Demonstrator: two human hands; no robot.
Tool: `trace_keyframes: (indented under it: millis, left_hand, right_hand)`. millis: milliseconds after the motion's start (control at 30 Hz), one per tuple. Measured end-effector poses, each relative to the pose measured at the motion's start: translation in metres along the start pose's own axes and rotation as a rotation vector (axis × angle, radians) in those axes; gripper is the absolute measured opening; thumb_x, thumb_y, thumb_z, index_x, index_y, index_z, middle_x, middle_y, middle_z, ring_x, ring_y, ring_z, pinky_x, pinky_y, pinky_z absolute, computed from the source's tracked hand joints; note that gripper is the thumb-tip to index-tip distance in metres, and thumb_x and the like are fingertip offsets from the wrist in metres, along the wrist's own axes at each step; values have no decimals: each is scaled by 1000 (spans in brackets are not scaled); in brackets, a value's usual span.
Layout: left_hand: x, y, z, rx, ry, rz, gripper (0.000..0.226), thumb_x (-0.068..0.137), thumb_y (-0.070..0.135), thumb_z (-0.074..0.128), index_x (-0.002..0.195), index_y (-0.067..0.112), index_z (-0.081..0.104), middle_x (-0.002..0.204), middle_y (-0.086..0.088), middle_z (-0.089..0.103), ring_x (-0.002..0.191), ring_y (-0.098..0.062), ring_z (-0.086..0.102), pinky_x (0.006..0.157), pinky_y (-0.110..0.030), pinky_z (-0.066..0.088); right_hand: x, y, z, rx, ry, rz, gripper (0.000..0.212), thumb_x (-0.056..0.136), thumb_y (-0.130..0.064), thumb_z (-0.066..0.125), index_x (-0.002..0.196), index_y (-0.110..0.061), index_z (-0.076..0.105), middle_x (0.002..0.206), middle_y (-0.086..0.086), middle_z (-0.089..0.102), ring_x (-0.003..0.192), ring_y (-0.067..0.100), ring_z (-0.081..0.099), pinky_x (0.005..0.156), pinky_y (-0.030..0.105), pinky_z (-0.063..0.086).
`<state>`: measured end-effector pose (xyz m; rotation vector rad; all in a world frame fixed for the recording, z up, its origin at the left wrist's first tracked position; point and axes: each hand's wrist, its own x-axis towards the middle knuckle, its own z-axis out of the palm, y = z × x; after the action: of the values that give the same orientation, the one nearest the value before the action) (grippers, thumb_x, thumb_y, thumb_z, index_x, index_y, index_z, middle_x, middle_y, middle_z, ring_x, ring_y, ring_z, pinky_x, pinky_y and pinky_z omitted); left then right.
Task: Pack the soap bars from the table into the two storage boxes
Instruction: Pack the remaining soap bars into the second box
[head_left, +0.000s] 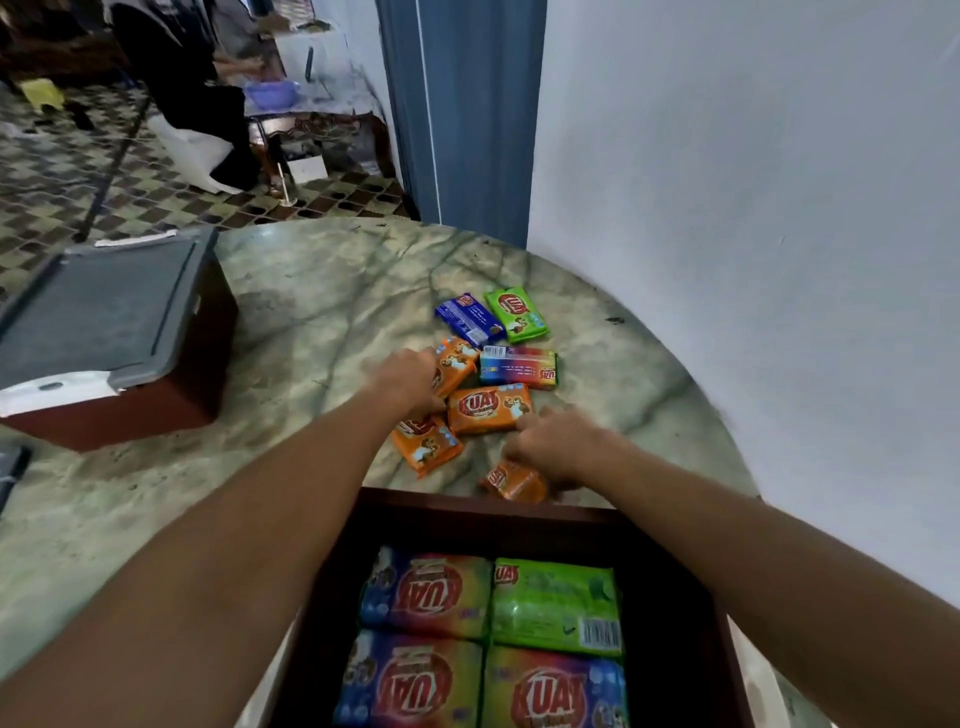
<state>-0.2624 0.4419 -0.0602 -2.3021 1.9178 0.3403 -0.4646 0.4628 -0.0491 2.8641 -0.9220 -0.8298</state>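
Note:
Several wrapped soap bars lie on the marble table (311, 322): a blue bar (469, 318), a green bar (516, 314), a rainbow bar (518, 368) and orange bars (489, 408), (427, 445). My left hand (410, 382) reaches over an orange bar (456, 362) and touches it. My right hand (556, 447) is closed on another orange bar (514, 480) just beyond the open dark brown box (670, 597). That box holds several rainbow and green bars (556, 603) laid flat.
A second brown box (171, 405) with a grey lid (98, 312) stands at the table's left. A white wall is close on the right. A person sits in the room beyond, on a patterned floor.

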Motion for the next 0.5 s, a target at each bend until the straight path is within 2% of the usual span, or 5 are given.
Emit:
trace_keyframes:
  millis: [100, 200, 300, 400, 500]
  left_hand:
    - [-2, -5, 2, -93, 40, -3, 65, 70, 35, 77, 124, 15, 48, 119, -11, 59, 105, -26, 57, 78, -34, 47]
    - [-29, -8, -21, -192, 81, 104, 64, 66, 33, 80, 123, 18, 54, 116, -8, 62, 101, -23, 59, 77, -32, 49]
    - [-80, -4, -61, -233, 179, 277, 68, 61, 42, 76, 123, 23, 58, 114, -4, 66, 99, -21, 61, 83, -35, 51]
    - [-150, -4, -90, -127, 159, 410, 72, 54, 55, 67, 121, 29, 59, 112, 4, 67, 99, -19, 62, 83, -31, 49]
    - [-203, -4, -86, 55, 54, 486, 70, 60, 54, 73, 124, 35, 55, 113, 7, 66, 102, -17, 60, 80, -25, 42]
  right_hand:
    - [5, -1, 2, -32, 61, -21, 42, 81, -28, 71, 120, -18, 59, 118, 6, 60, 111, 25, 57, 88, 39, 49]
    - [-16, 6, -17, 143, 153, 50, 58, 74, -46, 74, 123, -21, 57, 113, 3, 62, 103, 22, 59, 75, 28, 43]
    - [-60, 11, -51, 300, 276, 161, 66, 68, -56, 71, 125, -26, 57, 109, 1, 62, 99, 21, 58, 70, 27, 36]
    - [-115, -1, -76, 283, 341, 208, 65, 62, -61, 66, 118, -28, 61, 101, -1, 63, 93, 21, 58, 68, 29, 39]
    - [-160, -25, -74, 265, 284, 210, 57, 62, -64, 63, 106, -29, 63, 88, -6, 62, 78, 16, 56, 59, 24, 35]
